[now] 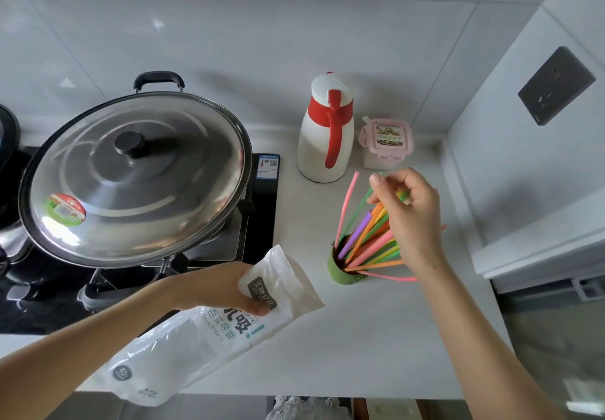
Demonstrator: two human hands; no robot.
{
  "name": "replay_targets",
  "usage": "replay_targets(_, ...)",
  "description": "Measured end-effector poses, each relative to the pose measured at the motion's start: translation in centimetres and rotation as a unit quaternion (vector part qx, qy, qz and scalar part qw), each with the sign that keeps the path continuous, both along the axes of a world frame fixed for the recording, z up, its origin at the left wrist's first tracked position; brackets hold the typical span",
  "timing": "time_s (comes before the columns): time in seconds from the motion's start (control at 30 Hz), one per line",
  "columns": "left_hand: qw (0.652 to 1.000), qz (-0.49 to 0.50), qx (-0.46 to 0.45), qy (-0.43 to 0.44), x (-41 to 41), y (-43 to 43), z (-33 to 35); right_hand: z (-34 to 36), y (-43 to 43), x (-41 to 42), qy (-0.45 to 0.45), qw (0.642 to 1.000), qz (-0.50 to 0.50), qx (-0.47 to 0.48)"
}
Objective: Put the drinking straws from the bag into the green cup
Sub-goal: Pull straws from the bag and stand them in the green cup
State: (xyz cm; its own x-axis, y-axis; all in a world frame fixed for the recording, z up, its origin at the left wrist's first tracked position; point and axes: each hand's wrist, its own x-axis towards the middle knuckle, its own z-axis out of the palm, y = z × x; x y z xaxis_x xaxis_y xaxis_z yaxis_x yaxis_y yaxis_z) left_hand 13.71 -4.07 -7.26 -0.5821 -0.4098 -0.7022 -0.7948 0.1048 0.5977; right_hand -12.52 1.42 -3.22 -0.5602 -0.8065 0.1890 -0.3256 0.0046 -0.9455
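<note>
Status: the transfer appears nearly complete. The green cup stands upright on the white surface, at about 4 o'clock from frame centre, and already holds a fanned bundle of drinking straws in pink, orange, purple, green and yellow. Their lower ends sit inside the cup; the upper ends splay outward, several leaning low toward 3 o'clock, one pink straw nearly horizontal over the rim.

The right hand is above the cup, fingers curled loosely among the upper ends of the straws. It touches them, but whether it clamps any single straw or merely steadies the bundle cannot be told.

The left hand is closed on the upper part of the white bag, held off the front edge of the surface at about 7 o'clock, its open mouth pointing toward the cup. The bag looks flat and slack; no straws are visible through it, though its opaque film prevents confirming that it is empty.

Remaining work, by judgement: settle the leaning straws so none tips out, verify the bag holds nothing more, and set it down.

Other containers: a lidded steel wok on the stove at 9 o'clock, contents hidden; a white and red jug at 1 o'clock, closed; a pink lidded box just beside it, contents not discernible.
</note>
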Motion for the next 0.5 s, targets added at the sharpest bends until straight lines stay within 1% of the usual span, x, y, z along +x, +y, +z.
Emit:
replay_targets(0.07, 0.999, 0.02, 0.023, 0.026, 0.0, 0.0, 0.5, 0.0, 0.1, -0.1, 0.066, 0.997, 0.018, 0.028)
replay_targets(0.13, 0.998, 0.029, 0.028, 0.048, 0.0, 0.1, 0.9, -0.3, 0.1, -0.3, 0.143, 0.983, 0.084, 0.082)
replay_targets(0.23, 0.996, 0.053, 0.024, 0.074, -0.1, 0.3, 1.3, -1.2, 0.0, -0.3, 0.223, 0.936, 0.205, 0.181)
replay_targets(0.27, 0.995, 0.063, 0.026, 0.08, -0.1, 0.4, 1.4, -1.3, 0.1, -0.3, 0.26, 0.922, 0.218, 0.186)
replay_targets(0.3, 0.993, 0.071, 0.028, 0.086, -0.2, 0.5, 1.6, -1.1, 0.3, -0.3, 0.304, 0.917, 0.204, 0.161)
replay_targets(0.33, 0.992, 0.077, 0.032, 0.092, -0.2, 0.6, 1.8, -0.7, 0.5, -0.2, 0.344, 0.917, 0.168, 0.11)
replay_targets(0.37, 0.991, 0.083, 0.038, 0.099, -0.2, 0.6, 1.9, 0.1, 0.9, -0.1, 0.365, 0.922, 0.123, 0.042)
replay_targets(0.4, 0.989, 0.09, 0.043, 0.107, -0.2, 0.5, 2.1, 0.9, 1.5, 0.1, 0.361, 0.928, 0.088, -0.022)
replay_targets(0.43, 0.987, 0.099, 0.048, 0.115, -0.2, 0.4, 2.2, 1.7, 2.2, 0.4, 0.338, 0.936, 0.081, -0.061)
replay_targets(0.47, 0.985, 0.111, 0.053, 0.122, -0.2, 0.3, 2.3, 2.4, 2.9, 0.9, 0.299, 0.946, 0.104, -0.069)
replay_targets(0.5, 0.983, 0.12, 0.057, 0.13, -0.3, 0.2, 2.4, 3.0, 3.5, 1.7, 0.252, 0.957, 0.141, -0.039)
